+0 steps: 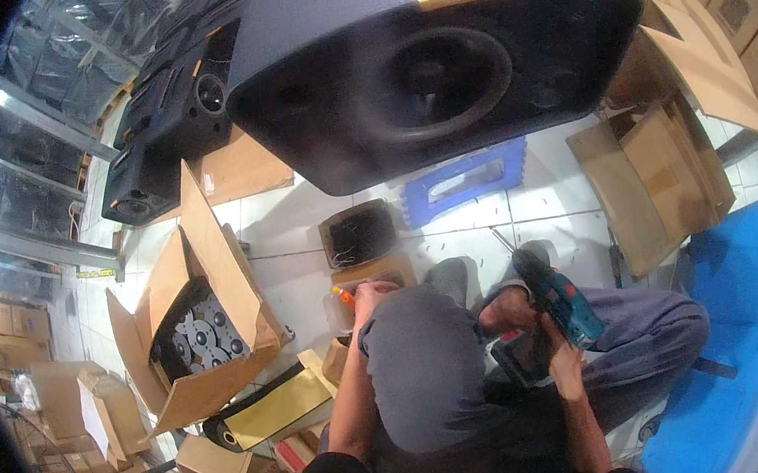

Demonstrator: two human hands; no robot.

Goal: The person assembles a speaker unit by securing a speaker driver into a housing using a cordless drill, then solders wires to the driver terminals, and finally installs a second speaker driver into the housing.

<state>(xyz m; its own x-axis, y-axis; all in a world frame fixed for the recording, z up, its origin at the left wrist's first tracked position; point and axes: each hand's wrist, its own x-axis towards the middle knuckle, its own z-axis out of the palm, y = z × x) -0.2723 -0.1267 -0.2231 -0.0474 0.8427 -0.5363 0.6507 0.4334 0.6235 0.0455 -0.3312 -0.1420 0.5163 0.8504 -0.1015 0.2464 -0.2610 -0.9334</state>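
My right hand (561, 356) is wrapped round the grip of a teal and black cordless drill (566, 299), held over my bent right leg. Its long thin bit (502, 240) points away and to the left. My left hand (374, 291) is beside my raised left knee, fingers curled and partly hidden, at a small open cardboard box (390, 271). A small orange and yellow stick-like piece (343, 296) shows against that hand; whether it is gripped is unclear. Ahead stands a large black speaker cabinet (319, 122) with a round driver (435, 76).
Under the speaker's front lies a blue plastic stand (466, 182). Left, an open carton (250, 331) holds several round metal parts (206, 336). More black speakers (164, 135) stand far left. A dark-lined box (358, 234), a right-hand carton (646, 197) and a blue surface (734, 317) lie around me.
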